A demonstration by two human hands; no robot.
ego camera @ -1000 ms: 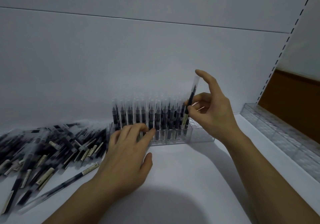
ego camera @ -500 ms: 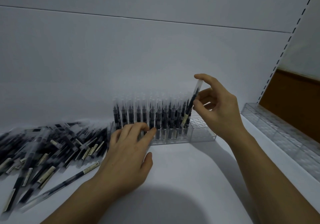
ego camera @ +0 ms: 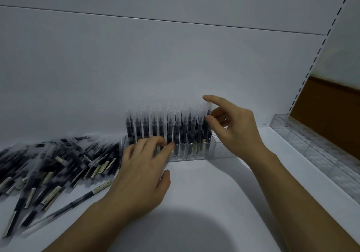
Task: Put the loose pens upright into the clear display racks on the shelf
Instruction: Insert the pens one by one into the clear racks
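Observation:
A clear display rack [ego camera: 218, 152] stands against the back wall of the white shelf, with several black pens [ego camera: 169, 127] upright in it. My right hand [ego camera: 231, 127] pinches one black pen [ego camera: 206, 123] at the right end of the row, forefinger on its clear cap, the pen upright with its lower end down in the rack. My left hand [ego camera: 144, 172] rests with straight fingers on the rack's front left part. A heap of loose black pens [ego camera: 50, 166] lies on the shelf at the left.
A long row of empty clear racks [ego camera: 319, 152] runs along the shelf's right side, beside a brown panel [ego camera: 331, 111] and a slotted upright. One single pen [ego camera: 78, 203] lies apart from the heap, near my left wrist.
My right hand has lowered the pen from a tilt above the row down into the rack's right end, where it now stands upright. My left hand has stayed on the rack.

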